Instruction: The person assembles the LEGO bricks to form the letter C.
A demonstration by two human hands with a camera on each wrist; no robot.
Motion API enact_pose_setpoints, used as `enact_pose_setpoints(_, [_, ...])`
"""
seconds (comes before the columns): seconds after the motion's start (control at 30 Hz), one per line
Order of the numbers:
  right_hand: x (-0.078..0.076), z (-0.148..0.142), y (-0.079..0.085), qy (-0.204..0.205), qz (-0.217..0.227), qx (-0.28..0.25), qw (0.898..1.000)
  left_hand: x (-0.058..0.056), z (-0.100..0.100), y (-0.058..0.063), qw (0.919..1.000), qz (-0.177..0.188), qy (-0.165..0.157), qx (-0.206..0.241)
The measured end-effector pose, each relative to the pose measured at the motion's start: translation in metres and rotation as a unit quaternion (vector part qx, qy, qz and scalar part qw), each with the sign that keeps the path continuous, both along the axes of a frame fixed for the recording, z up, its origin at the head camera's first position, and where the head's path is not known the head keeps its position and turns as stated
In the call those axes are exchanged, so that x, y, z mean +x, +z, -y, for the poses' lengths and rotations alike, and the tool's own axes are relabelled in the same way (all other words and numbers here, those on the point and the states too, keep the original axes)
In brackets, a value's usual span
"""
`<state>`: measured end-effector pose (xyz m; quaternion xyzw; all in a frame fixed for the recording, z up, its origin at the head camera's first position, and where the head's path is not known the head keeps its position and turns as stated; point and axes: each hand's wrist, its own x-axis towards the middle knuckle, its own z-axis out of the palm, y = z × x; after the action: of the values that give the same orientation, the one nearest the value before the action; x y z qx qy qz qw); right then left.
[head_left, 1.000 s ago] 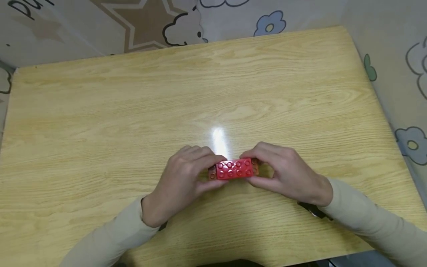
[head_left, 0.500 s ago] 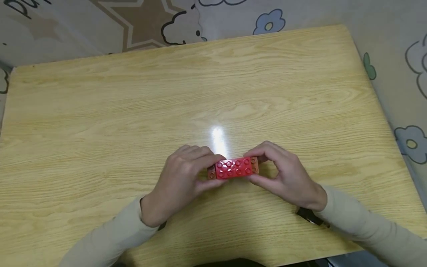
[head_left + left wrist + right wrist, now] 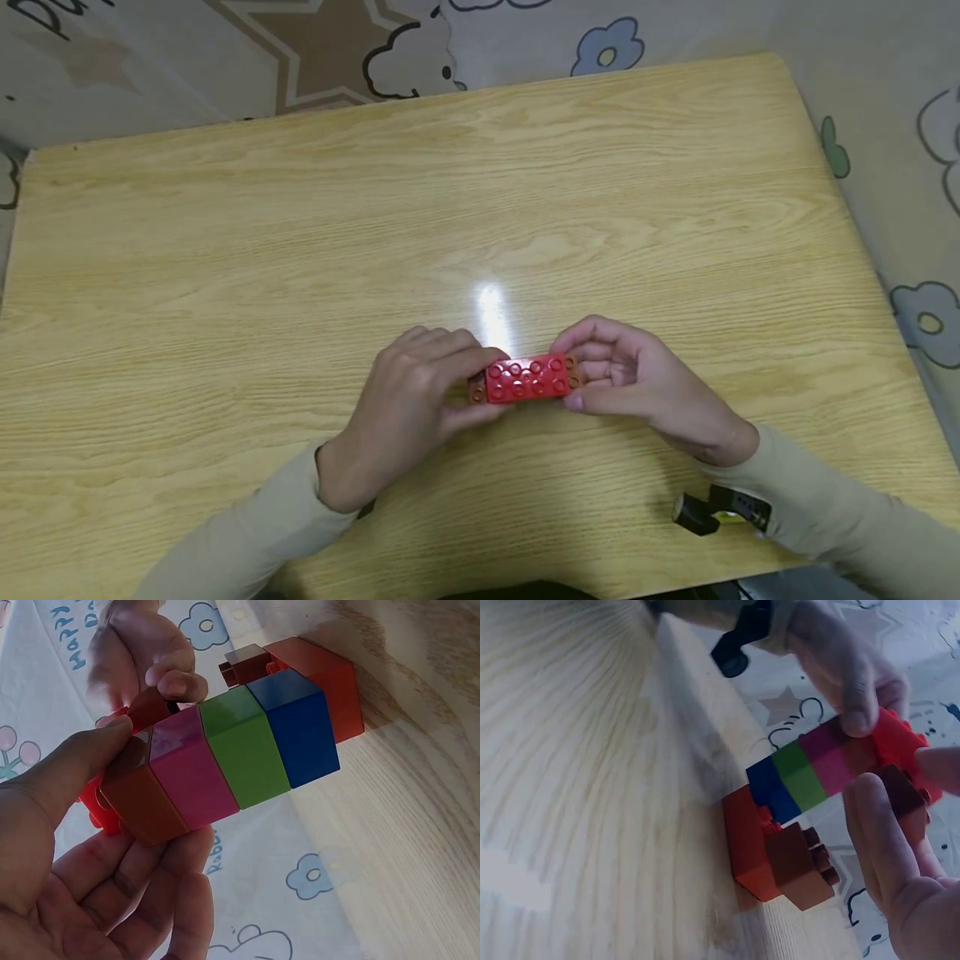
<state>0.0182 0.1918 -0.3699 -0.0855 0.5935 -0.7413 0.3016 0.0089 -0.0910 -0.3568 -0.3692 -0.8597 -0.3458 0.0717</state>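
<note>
A stack of toy building bricks stands on the wooden table (image 3: 300, 250). Seen from above, a red brick (image 3: 527, 379) tops it, with brown studs showing at both ends. Below it in the left wrist view come a brown brick (image 3: 146, 799), a pink brick (image 3: 193, 769), a green brick (image 3: 244, 750) and a blue brick (image 3: 294, 735), down to an orange-red base brick (image 3: 330, 690). My left hand (image 3: 408, 404) grips the upper left end between thumb and fingers. My right hand (image 3: 648, 383) has thumb and forefinger at opposite sides of the right end, around another brown brick (image 3: 900, 791).
A brown brick (image 3: 799, 866) juts from the base brick beside the column. Patterned wall covering (image 3: 510, 42) runs along the table's far and right sides. A black wrist camera (image 3: 697, 512) hangs under the right forearm.
My right hand has shifted slightly right along the stack and turned, so its palm and curled lower fingers show. The left hand and the stack stay nearly still.
</note>
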Motion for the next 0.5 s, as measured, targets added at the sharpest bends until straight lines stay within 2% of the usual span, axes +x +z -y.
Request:
enact_pose_setpoints(0.17, [-0.002,0.002,0.004,-0.022,0.034,0.006,0.999,0.0,0.0,0.0,1.0,-0.002,-0.001,0.005])
enact_pose_setpoints(0.5, [-0.006,0.014,-0.001,-0.048,0.018,-0.009,0.999,0.0,-0.002,0.001,1.0,-0.006,0.001,0.001])
